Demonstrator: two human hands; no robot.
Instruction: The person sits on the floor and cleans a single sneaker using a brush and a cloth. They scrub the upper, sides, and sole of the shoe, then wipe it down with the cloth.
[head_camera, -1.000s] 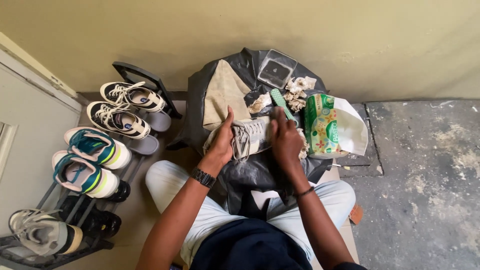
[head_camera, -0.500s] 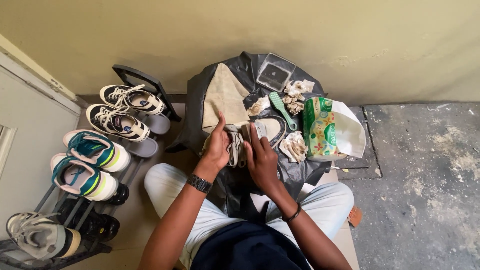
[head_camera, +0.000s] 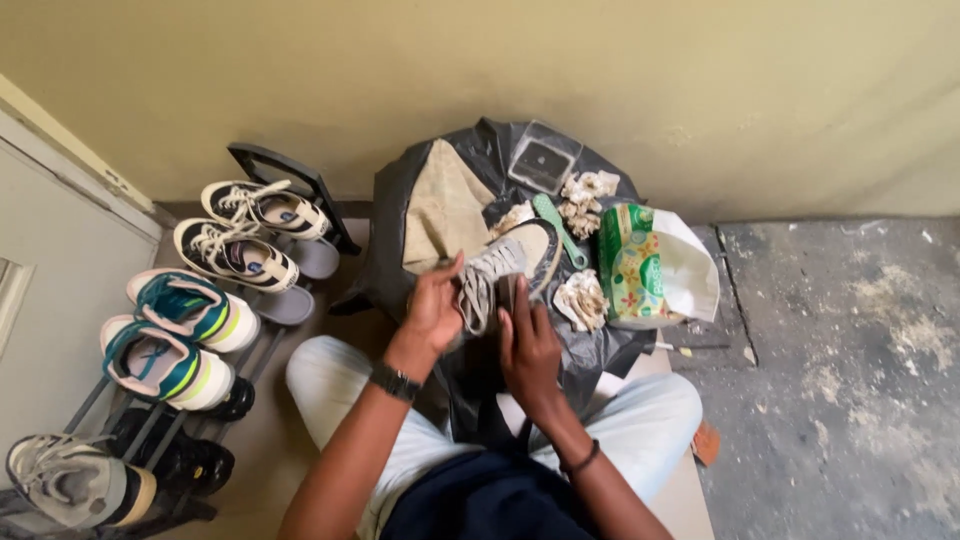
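Head view: one grey sneaker over a black-covered surface, left hand clamped on its laces side, right hand closed on its heel end. On the surface: 1 green brush, 1 tan cloth, 1 green tissue pack, 3 crumpled tissue wads. Shoe rack at left: 5 light sneakers visible.
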